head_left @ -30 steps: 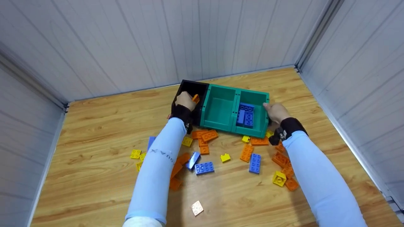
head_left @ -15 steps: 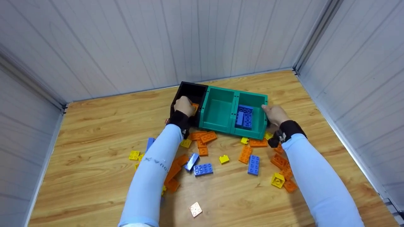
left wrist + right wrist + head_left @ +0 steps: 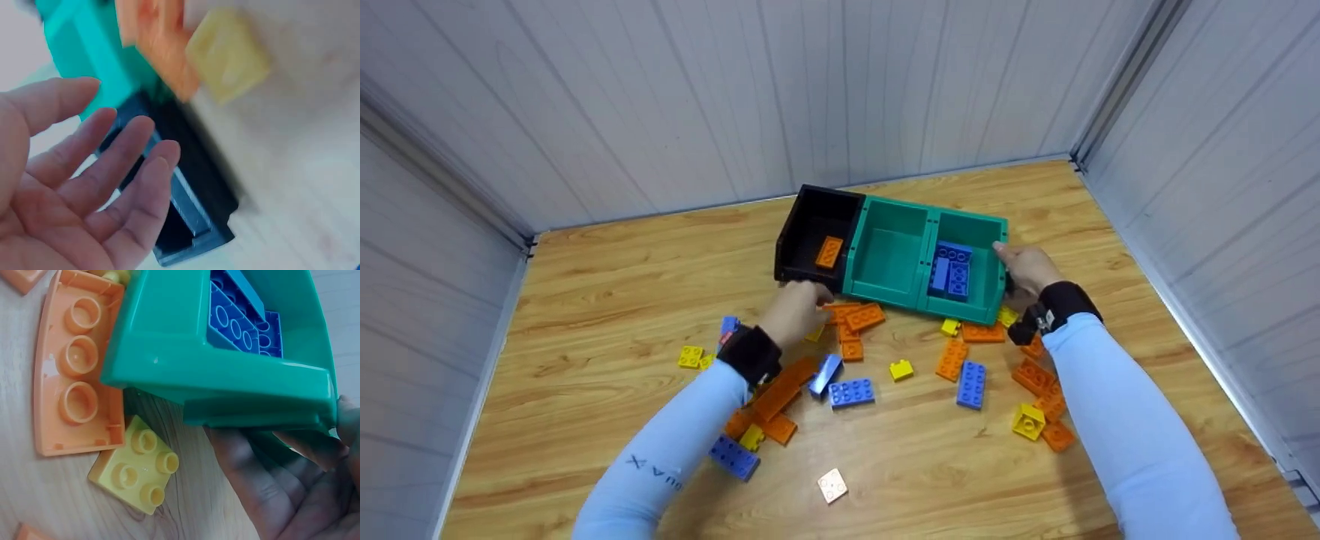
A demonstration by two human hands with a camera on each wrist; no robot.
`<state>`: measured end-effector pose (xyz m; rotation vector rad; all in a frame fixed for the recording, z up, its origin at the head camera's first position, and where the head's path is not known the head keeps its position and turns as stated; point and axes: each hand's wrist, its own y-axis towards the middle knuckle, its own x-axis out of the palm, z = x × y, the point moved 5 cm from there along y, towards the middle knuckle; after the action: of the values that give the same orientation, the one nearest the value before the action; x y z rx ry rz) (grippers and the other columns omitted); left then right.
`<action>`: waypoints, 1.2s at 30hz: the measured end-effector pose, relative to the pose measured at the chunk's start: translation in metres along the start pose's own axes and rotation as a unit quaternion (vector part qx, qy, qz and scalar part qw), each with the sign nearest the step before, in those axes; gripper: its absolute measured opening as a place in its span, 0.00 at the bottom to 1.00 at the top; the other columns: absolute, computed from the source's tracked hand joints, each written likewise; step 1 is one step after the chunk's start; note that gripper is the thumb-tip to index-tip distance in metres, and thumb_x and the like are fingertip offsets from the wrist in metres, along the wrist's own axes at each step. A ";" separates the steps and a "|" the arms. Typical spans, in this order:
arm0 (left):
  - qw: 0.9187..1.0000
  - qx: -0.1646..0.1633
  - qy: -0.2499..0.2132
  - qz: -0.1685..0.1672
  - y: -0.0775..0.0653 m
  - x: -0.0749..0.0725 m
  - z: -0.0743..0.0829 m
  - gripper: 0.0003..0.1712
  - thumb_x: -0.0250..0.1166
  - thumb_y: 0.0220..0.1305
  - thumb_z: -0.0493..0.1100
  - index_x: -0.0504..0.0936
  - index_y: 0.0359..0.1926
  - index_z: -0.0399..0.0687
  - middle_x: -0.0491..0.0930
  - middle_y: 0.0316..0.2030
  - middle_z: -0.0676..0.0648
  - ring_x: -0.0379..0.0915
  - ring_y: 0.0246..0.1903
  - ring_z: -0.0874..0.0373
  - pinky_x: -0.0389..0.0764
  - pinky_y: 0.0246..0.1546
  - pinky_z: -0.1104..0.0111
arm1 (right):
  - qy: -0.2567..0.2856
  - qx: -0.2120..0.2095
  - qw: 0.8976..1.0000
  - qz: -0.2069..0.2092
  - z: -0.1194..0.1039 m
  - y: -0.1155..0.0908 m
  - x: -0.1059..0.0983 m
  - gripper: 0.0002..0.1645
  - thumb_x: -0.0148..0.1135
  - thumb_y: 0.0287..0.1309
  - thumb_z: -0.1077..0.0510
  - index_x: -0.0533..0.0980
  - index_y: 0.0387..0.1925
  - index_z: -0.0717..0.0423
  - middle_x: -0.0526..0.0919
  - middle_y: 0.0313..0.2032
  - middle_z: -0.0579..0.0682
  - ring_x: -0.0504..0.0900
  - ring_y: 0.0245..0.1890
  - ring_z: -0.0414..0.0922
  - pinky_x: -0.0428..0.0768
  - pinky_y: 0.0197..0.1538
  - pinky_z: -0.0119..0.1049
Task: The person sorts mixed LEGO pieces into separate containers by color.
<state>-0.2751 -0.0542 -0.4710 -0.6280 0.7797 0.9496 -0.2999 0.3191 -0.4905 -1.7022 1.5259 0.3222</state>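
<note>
My right hand [image 3: 1029,268] grips the outer end of the right green bin [image 3: 960,309], thumb at its rim and fingers underneath; blue bricks [image 3: 951,274] lie inside it. My left hand [image 3: 795,311] is empty, its fingers loosely bent, just in front of the black bin [image 3: 801,236], where one orange brick [image 3: 829,253] lies. Near those fingers, loose orange bricks [image 3: 864,317] overlap on the wooden table [image 3: 607,300], a yellow brick [image 3: 228,56] just beside them. The middle green bin [image 3: 891,255] stands between the other two.
</note>
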 end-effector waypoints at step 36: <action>0.996 0.060 0.018 0.059 0.029 -0.046 0.054 0.14 0.68 0.64 0.37 0.83 0.50 0.39 0.83 0.47 0.41 0.79 0.37 0.52 0.81 0.38 0.64 | 0.018 0.012 1.000 -0.006 0.002 0.000 0.001 0.33 0.34 0.74 0.33 0.66 0.31 0.56 0.59 0.17 0.43 0.63 0.18 0.40 0.65 0.28 0.37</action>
<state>-0.3008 -0.0221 -0.4067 -0.4991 0.9060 0.9927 -0.2995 0.3204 -0.4925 -1.7062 1.5400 0.2680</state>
